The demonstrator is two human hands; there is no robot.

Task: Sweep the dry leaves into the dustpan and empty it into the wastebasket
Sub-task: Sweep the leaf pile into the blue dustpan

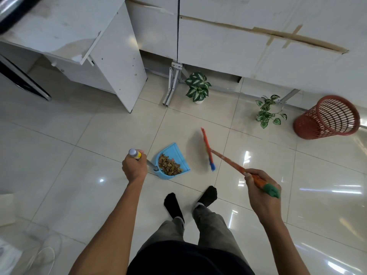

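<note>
A blue dustpan (179, 155) rests on the tiled floor just ahead of my feet, with a pile of dry brown leaves (169, 165) inside it. My left hand (134, 167) is shut on the dustpan's upright metal handle (135, 153). My right hand (260, 187) grips the orange broom handle (228, 161) near its green end cap. The broom head (207, 149) is right of the dustpan, a short gap away, and looks slightly blurred. The red mesh wastebasket (327, 118) stands at the far right near the wall.
Two small potted plants (197, 87) (268, 111) stand on the floor by the white cabinets. A white cabinet panel (119, 62) and a metal bracket (171, 84) jut out at the back. My feet in black socks (188, 203) are just behind the dustpan.
</note>
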